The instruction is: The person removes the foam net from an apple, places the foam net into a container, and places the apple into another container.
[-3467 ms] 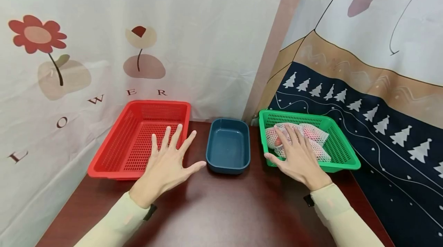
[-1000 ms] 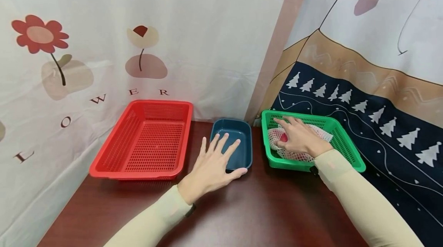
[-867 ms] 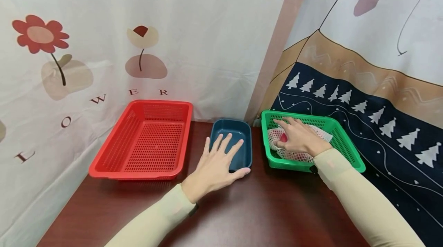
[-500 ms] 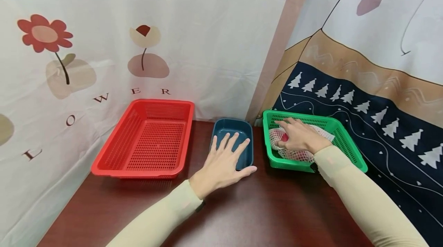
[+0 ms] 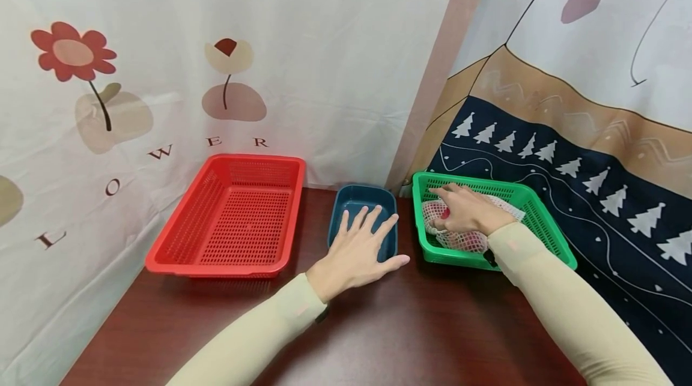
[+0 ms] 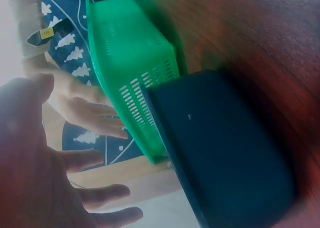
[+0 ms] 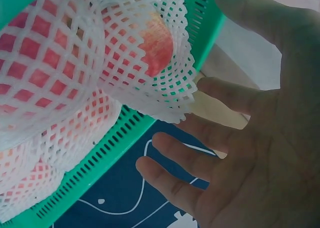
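Observation:
My right hand (image 5: 467,209) hovers over the green basket (image 5: 562,251), fingers spread and slightly bent. Inside lie several apples in white foam nets. The right wrist view shows one apple (image 7: 159,45) partly out of its net (image 7: 127,83), with the fingertips close to the net's edge and nothing in the grasp. My left hand (image 5: 354,251) is held palm down, fingers spread, over the near part of the dark blue container (image 5: 361,194). That hand is bare of any object in the left wrist view too, beside the container's rim. My right hand partly hides the apples in the head view.
A red basket (image 5: 248,224) with nothing in it stands at the left. The dark brown table (image 5: 411,338) stretches in front of the three containers. Printed curtains (image 5: 346,74) hang behind and to the right, close to the baskets.
Since the earliest frame, my left hand has moved right from the red basket to the blue container. My right hand has reached further over the apples and turned inward, then stayed nearly still.

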Motion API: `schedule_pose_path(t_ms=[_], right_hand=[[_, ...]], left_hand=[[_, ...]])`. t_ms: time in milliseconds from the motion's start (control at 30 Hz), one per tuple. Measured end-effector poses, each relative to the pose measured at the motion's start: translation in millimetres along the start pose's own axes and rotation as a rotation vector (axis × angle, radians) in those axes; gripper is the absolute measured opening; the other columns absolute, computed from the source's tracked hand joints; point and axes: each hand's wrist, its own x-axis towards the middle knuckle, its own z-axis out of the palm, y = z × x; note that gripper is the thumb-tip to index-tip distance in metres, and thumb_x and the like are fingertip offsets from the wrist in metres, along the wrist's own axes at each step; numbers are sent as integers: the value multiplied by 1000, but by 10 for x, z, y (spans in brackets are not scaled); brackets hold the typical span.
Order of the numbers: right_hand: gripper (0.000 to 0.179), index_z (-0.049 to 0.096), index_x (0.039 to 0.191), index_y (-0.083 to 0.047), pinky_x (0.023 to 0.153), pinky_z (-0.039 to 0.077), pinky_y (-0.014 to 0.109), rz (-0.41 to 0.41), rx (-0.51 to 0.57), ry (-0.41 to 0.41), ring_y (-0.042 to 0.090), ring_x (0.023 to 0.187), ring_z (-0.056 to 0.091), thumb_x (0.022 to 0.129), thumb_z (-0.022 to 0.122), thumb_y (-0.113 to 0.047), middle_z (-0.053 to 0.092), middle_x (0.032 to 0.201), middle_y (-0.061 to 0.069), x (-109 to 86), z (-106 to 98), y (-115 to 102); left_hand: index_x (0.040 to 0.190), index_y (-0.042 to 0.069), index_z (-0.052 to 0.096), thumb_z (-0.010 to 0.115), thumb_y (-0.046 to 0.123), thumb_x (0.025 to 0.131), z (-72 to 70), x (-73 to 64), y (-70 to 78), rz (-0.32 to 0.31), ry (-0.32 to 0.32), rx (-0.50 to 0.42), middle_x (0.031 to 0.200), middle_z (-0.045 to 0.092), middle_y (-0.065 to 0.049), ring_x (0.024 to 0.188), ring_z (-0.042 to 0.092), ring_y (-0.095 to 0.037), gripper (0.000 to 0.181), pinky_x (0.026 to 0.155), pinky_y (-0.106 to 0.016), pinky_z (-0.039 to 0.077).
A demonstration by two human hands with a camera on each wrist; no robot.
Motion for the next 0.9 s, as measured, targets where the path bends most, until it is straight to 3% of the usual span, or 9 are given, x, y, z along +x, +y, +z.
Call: schedule_pose_path(t_ms=[300, 900], right_hand=[[86, 51, 176, -9, 129, 42, 84, 8, 14, -33, 60, 164, 47, 105, 81, -47, 48, 179, 32, 68, 26, 58], [89, 47, 179, -12, 128, 39, 88, 25, 17, -113, 60, 168, 42, 106, 82, -48, 42, 183, 32, 126, 22, 38]], left_hand=[[185, 37, 33, 47, 90, 106, 15, 176, 109, -7, -61, -42, 194, 31, -10, 180, 30, -44, 96, 146, -75, 18], [187, 35, 27, 47, 88, 108, 77, 389, 247, 5, -103, -38, 196, 24, -10, 183, 22, -43, 98, 146, -76, 15]])
